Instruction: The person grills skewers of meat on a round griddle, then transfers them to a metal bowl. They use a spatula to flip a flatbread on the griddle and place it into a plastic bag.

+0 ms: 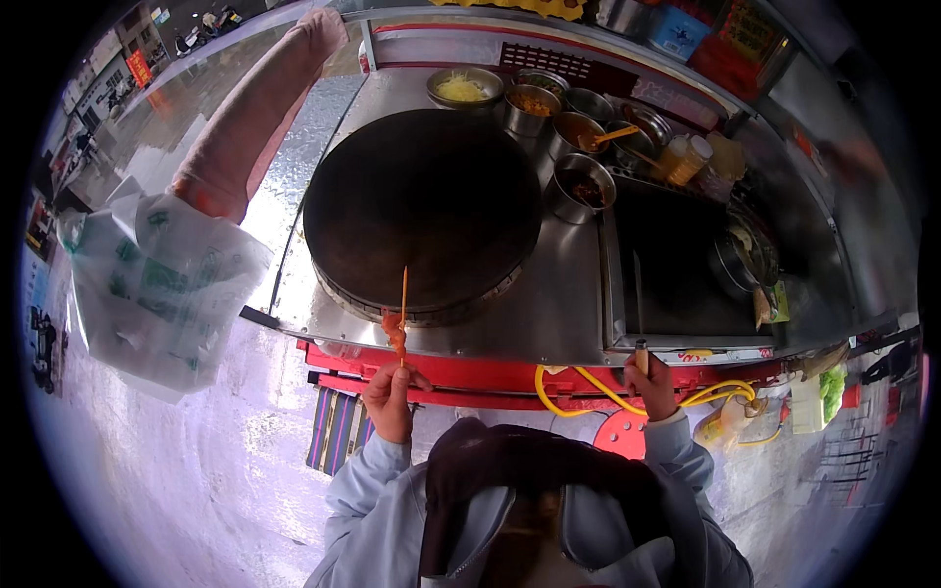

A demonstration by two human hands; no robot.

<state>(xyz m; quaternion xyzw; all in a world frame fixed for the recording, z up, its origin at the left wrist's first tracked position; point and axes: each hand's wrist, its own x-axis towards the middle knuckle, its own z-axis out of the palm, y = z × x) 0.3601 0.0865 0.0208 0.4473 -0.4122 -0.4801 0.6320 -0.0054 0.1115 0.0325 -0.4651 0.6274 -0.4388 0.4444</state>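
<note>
In the head view, my left hand [390,403] pinches the low end of a wooden skewer [405,283], which points up and away from me. A reddish piece of food [395,335] is threaded on it, just above my fingers. Beyond it lies a round black crepe griddle [423,206], with nothing on its dark surface. My right hand [653,387] grips the wooden handle of a long, thin-bladed tool [642,356], a knife or a spatula. Its narrow blade reaches over the front left part of a rectangular dark flat griddle [684,264].
Several steel pots [581,209] of fillings and a bowl of pale shreds [462,87] stand behind the griddles. A metal pan [735,257] sits at the right. Below the counter [470,334] loops a yellow hose [548,397]. Plastic bags [165,287] and a pink towel [250,125] hang left.
</note>
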